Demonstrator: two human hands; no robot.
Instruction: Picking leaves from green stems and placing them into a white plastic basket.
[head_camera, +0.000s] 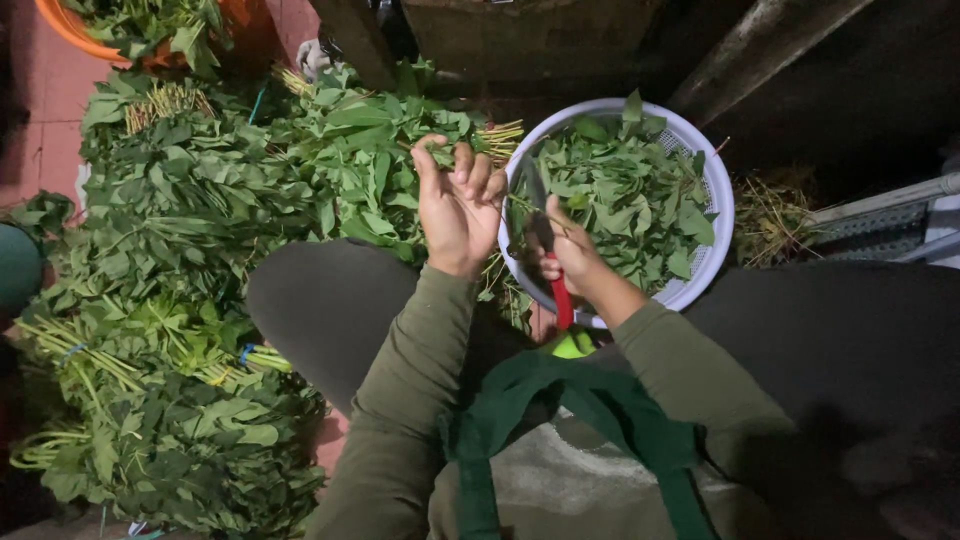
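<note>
Left hand grips a bunch of leafy stems, fingers curled tight round the stalks, leaves poking out above the fist. The bunch sits just left of the basket rim, over the big heap of greens.

Right hand holds a knife: red handle in the fist, dark blade angled up toward the left hand. Fingers wrapped round the handle, thumb on top. Blade tip is near the bunch; can't tell if it touches the stems.

Handling, my read: greens are light, soft and floppy, and the leaves bruise and tear easily. The stalks are the stiffer part, so grip there, near the cut ends, not on the leaves. A loose grip would let the bunch splay.

White perforated basket is just beyond the right hand, about half full of loose picked leaves. It rests low, between the knees.

Left of it, tied bundles of greens are stacked on the floor, pale stem ends showing, some bound with blue bands. An orange tub with more leaves sits at the top left corner. Dry straw-like scraps lie right of the basket.

The person wears olive sleeves and a green apron strap, and looks seated low.
</note>
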